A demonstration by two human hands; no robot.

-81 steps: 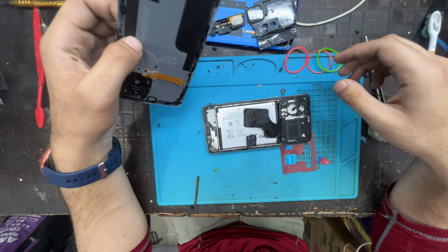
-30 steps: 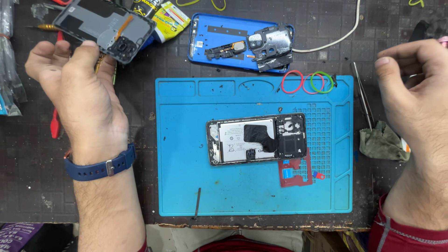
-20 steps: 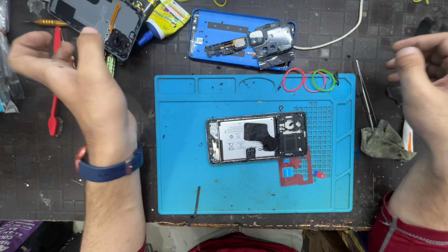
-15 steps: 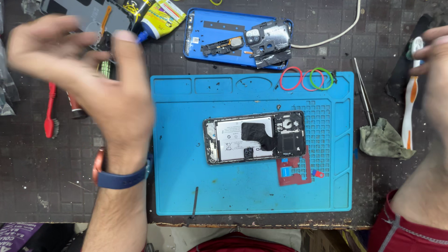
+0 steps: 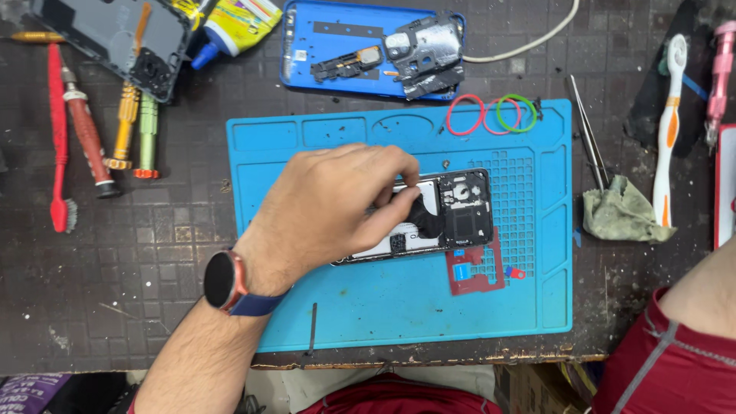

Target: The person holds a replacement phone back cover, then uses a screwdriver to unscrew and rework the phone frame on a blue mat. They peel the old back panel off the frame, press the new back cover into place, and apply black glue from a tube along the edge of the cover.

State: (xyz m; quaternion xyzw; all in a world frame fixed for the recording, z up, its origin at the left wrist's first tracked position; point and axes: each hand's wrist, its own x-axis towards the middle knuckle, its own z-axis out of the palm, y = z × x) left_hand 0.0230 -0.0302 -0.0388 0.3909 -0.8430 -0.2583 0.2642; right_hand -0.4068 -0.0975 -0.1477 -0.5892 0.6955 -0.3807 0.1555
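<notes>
The left hand (image 5: 330, 207) lies over the opened phone (image 5: 452, 211), which rests in the middle of the blue work mat (image 5: 399, 314) with its back cover off. The thumb and the first fingers (image 5: 402, 165) are bent together and pinch at a dark part inside the phone, near its middle; I cannot tell exactly which part it is. On this wrist there is a watch with a blue strap (image 5: 226, 284). The right hand is not visible; only the forearm shows at the right edge. Just beside the phone, below its right end, lies a small red piece (image 5: 475, 268). At the top of the mat are coloured rubber rings (image 5: 491, 115), and above the mat sits a blue phone frame (image 5: 360, 50) with loose parts in it. Tweezers (image 5: 586, 130) and a crumpled cloth (image 5: 621, 215) are to the right of the mat, screwdrivers (image 5: 115, 130) to the left.
</notes>
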